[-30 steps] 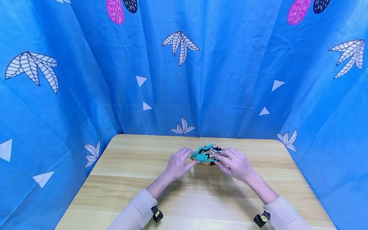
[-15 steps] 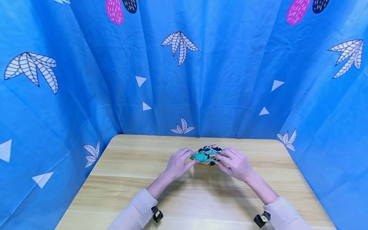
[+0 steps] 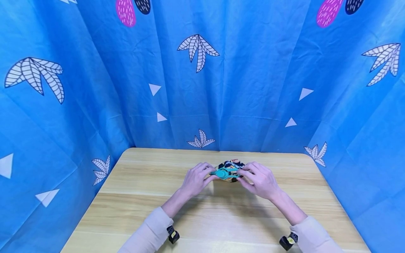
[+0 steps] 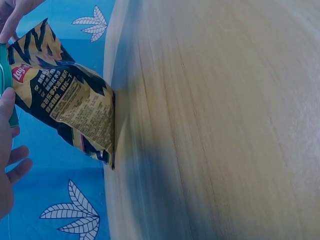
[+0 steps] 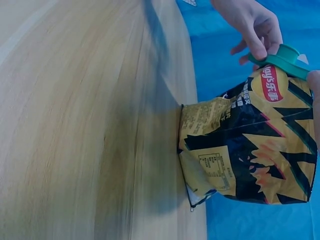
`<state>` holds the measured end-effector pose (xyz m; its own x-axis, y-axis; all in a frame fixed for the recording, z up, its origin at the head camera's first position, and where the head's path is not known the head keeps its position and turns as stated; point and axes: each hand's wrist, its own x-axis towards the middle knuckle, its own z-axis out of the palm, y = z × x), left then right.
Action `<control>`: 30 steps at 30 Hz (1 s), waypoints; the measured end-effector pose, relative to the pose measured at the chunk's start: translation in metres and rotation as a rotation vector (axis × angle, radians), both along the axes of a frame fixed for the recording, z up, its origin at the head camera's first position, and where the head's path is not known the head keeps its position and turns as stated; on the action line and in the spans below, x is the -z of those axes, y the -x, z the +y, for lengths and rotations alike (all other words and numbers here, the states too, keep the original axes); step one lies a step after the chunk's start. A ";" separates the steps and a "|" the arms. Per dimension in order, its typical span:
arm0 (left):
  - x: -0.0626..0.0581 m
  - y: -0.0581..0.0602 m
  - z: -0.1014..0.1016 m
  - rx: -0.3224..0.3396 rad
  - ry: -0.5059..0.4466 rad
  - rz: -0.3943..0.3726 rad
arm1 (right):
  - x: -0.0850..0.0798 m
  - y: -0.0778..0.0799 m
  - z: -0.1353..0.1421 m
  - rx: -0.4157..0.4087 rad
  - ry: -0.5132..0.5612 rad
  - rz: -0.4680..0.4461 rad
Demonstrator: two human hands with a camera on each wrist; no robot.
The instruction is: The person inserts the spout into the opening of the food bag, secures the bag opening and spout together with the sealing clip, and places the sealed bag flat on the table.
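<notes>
A black-and-gold Lay's chip bag (image 5: pixel 250 145) stands upright on the table, its bottom edge touching the wood. Across its top lies a teal bag clip (image 3: pixel 222 173) with a round cap, its two arms close together. My left hand (image 3: pixel 196 179) pinches the clip's cap end between thumb and fingers. At the other end my right hand (image 3: pixel 259 179) grips the clip and the bag's top corner. The left wrist view shows the bag's printed side and part of the clip (image 4: pixel 5 70). Only a sliver of my right hand (image 5: pixel 315 95) appears in the right wrist view.
The light wooden table (image 3: pixel 209 225) spreads out in front of the forearms. A blue curtain (image 3: pixel 253 88) with leaf prints hangs behind it and along both sides. Dark cameras sit on the left wrist (image 3: pixel 173 235) and the right wrist (image 3: pixel 288 241).
The clip's upper arm, raised away from the lower arm one second ago, has swung down close to it over the bag's top. Both hands stay in nearly the same place.
</notes>
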<state>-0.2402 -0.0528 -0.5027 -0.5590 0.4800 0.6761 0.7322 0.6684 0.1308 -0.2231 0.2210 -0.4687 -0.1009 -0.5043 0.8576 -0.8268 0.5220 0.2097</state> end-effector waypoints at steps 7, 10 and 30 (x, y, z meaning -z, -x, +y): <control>0.000 0.001 0.000 0.004 0.003 0.028 | 0.000 0.001 0.002 0.001 0.033 0.022; 0.000 0.001 0.000 0.012 0.000 0.038 | -0.001 0.002 0.002 0.012 0.039 0.021; 0.000 0.002 0.001 0.035 -0.003 0.098 | 0.004 0.002 0.007 0.088 -0.024 -0.171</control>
